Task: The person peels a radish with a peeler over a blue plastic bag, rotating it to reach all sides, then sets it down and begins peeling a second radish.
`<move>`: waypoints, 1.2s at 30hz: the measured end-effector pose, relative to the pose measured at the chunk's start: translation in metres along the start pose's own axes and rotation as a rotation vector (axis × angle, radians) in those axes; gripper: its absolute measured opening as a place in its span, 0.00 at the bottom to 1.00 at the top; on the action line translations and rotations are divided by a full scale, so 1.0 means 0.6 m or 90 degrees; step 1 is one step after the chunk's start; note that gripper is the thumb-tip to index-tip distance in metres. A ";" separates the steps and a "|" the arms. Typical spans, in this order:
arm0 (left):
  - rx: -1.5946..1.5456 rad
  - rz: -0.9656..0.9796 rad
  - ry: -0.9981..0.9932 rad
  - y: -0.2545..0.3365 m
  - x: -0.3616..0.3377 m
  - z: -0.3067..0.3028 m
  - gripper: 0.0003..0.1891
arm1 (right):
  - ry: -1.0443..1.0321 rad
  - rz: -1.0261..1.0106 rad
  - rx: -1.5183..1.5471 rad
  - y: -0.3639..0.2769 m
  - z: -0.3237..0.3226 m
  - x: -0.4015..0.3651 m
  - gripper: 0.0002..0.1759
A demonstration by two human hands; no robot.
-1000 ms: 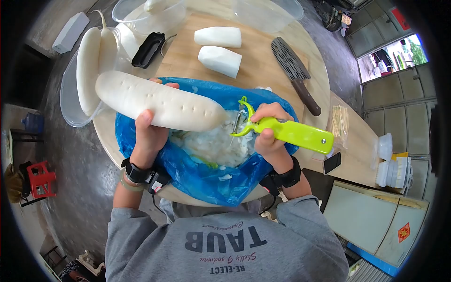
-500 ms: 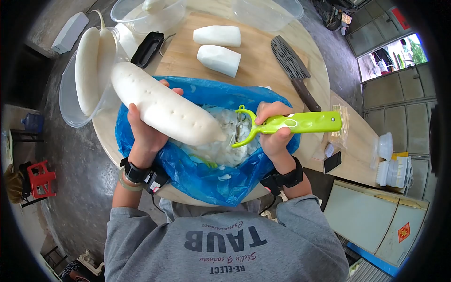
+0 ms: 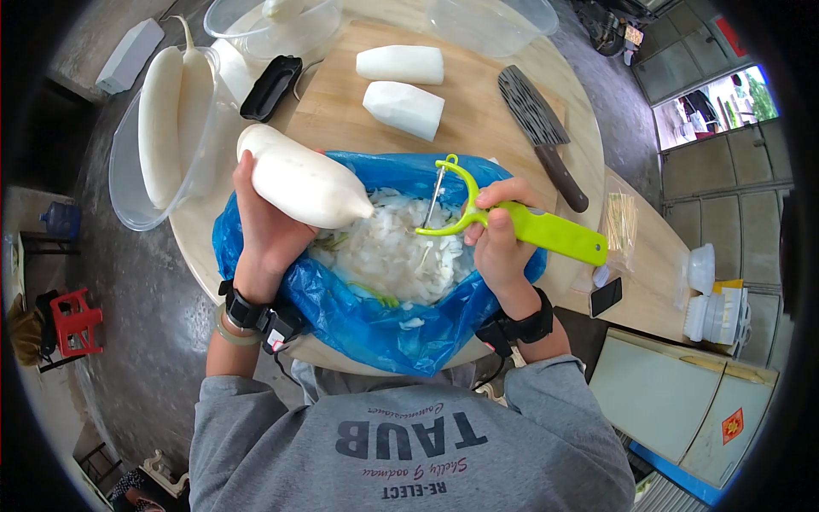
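Note:
My left hand [image 3: 271, 218] is closed around a whole white daikon radish [image 3: 305, 181], tilted with its narrow tip pointing right above a blue plastic bag [image 3: 341, 328]. White peelings [image 3: 392, 247] fill the bag, with a few green bits among them. In my right hand [image 3: 502, 235] is a lime-green peeler [image 3: 546, 230], gripped where the handle meets the forked head. Its metal blade stands over the peelings, a little right of the radish tip and apart from it.
Two cut daikon pieces [image 3: 399, 65] lie on the wooden board [image 3: 333, 102], left of a cleaver [image 3: 533, 107]. Whole daikons rest in a clear tub [image 3: 128, 183] at left. A black tray [image 3: 271, 88] sits nearby. Toothpicks [image 3: 620, 224] and a phone [image 3: 606, 295] are at right.
The daikon has shifted and turned in my left hand, its tip drawing back left and up. My right hand has tilted the peeler, so its head is higher and its handle end lower.

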State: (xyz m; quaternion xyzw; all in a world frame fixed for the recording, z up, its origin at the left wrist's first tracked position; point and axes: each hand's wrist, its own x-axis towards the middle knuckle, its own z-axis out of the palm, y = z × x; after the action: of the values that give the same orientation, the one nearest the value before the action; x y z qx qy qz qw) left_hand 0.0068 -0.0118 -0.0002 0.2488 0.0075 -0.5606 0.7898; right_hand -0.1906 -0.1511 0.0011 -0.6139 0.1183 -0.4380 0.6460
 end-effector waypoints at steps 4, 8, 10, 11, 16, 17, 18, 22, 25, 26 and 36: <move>0.031 -0.025 0.002 -0.006 0.009 -0.014 0.36 | -0.039 -0.042 0.049 0.016 -0.010 0.003 0.14; 0.049 -0.016 0.022 -0.013 0.010 -0.007 0.32 | -0.080 -0.081 -0.098 -0.005 0.001 0.009 0.10; 0.072 -0.021 0.043 -0.016 0.012 -0.004 0.29 | -0.094 -0.062 -0.193 -0.023 0.010 0.014 0.10; 0.091 -0.019 0.048 -0.017 0.014 -0.004 0.28 | -0.101 -0.052 -0.240 -0.030 0.015 0.015 0.10; 0.119 -0.019 0.036 -0.019 0.019 -0.009 0.27 | -0.037 0.056 -0.200 -0.035 0.034 0.013 0.14; 0.118 -0.019 0.036 -0.018 0.018 -0.008 0.27 | -0.016 0.045 -0.165 -0.032 0.035 0.013 0.14; 0.116 -0.018 0.035 -0.017 0.016 -0.006 0.27 | -0.029 0.040 -0.152 -0.030 0.029 0.012 0.12; 0.113 -0.018 0.029 -0.017 0.017 -0.006 0.26 | -0.095 -0.023 -0.065 -0.007 -0.001 0.005 0.09; 0.115 -0.011 0.042 -0.019 0.018 -0.008 0.26 | -0.129 -0.026 -0.091 -0.005 0.000 0.002 0.08; 0.116 -0.010 0.042 -0.019 0.018 -0.007 0.26 | -0.136 -0.014 -0.120 -0.008 0.003 0.001 0.08; 0.148 0.000 0.073 -0.022 0.018 -0.005 0.25 | -0.200 -0.098 -0.293 -0.022 0.034 0.008 0.09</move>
State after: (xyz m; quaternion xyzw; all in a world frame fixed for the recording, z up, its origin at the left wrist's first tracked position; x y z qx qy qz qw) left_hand -0.0003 -0.0233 -0.0111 0.3702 -0.0122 -0.5428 0.7538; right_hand -0.1792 -0.1386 0.0196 -0.8120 0.0661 -0.3467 0.4648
